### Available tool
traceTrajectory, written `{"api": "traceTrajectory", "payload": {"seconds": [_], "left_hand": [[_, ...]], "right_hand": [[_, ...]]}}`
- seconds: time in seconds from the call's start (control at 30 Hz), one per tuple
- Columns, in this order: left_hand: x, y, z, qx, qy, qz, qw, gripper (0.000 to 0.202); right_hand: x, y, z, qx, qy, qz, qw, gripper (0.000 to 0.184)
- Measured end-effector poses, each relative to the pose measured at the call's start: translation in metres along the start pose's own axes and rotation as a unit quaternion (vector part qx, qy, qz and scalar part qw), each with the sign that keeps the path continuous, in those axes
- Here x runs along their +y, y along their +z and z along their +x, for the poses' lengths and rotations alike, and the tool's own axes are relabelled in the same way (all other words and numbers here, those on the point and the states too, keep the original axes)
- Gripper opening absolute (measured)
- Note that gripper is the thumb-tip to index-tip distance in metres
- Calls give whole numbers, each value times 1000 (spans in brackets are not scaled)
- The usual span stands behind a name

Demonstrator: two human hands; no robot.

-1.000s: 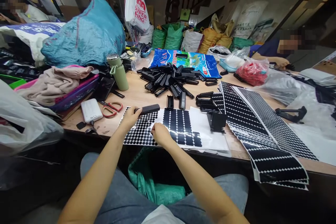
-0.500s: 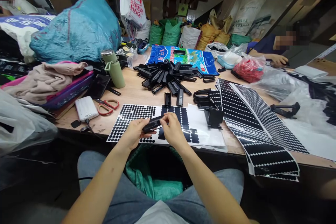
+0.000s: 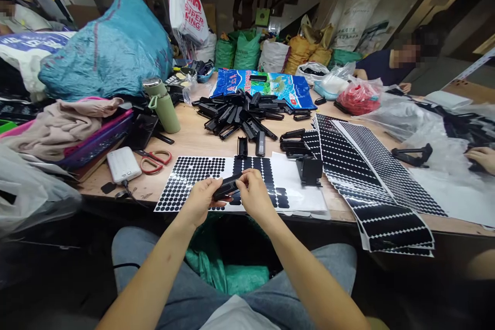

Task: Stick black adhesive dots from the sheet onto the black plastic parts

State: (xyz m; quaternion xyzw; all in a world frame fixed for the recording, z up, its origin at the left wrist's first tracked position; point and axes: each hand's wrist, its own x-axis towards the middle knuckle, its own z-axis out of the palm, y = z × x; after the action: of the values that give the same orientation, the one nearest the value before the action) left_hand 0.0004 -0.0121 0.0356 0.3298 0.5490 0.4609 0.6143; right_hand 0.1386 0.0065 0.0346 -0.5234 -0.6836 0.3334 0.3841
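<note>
Between my two hands is a long black plastic part, tilted a little, above the near edge of the table. My left hand grips its left end, thumb on top and fingers beneath. The fingertips of my right hand are pinched at its right end; whether they also hold something small there is hidden. Below lies a sheet of round black stickers, and beside it a sheet of oblong black stickers. Two black parts like the held one, a standing part and a lying part, are just beyond.
A heap of black parts lies farther back, by a blue printed bag. Long sticker sheets overhang the table edge at right. Red-handled scissors, a white power bank and a green bottle are left. Co-workers sit at both sides.
My view has shifted slightly. Both hands stay on the black plastic part, which has turned a little. At the far right, a co-worker's hand has come into view over the plastic bags.
</note>
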Motion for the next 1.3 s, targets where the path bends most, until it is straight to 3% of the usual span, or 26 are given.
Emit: {"api": "traceTrajectory", "payload": {"seconds": [0.1,0.23,0.37,0.5,0.8,0.97,1.07,1.17,1.3], "left_hand": [[-4,4,2,6,-19,1,1000,22],[-11,10,8,8,-47,32,998,22],[-18,15,15,-11,-76,35,996,22],[-23,17,20,-17,-98,36,994,21],[-19,11,18,-28,-119,-5,992,16],[-16,11,14,-15,-103,-57,993,10],[-16,13,11,-26,-99,-59,993,10],[-14,19,6,-42,-106,-53,992,9],[-10,27,-5,-52,-84,-53,994,8]], "right_hand": [[23,-10,-2,52,18,-35,998,10],[73,-42,-3,160,155,-128,966,15],[107,-60,-4,174,207,-144,952,19],[115,-58,-5,170,218,-152,949,17],[113,-55,-3,180,232,-155,943,10],[108,-61,-5,162,224,-110,955,12],[88,-60,-18,158,204,-24,966,20],[53,-49,-35,98,144,124,977,23],[15,-34,-48,14,74,146,986,18]]}}
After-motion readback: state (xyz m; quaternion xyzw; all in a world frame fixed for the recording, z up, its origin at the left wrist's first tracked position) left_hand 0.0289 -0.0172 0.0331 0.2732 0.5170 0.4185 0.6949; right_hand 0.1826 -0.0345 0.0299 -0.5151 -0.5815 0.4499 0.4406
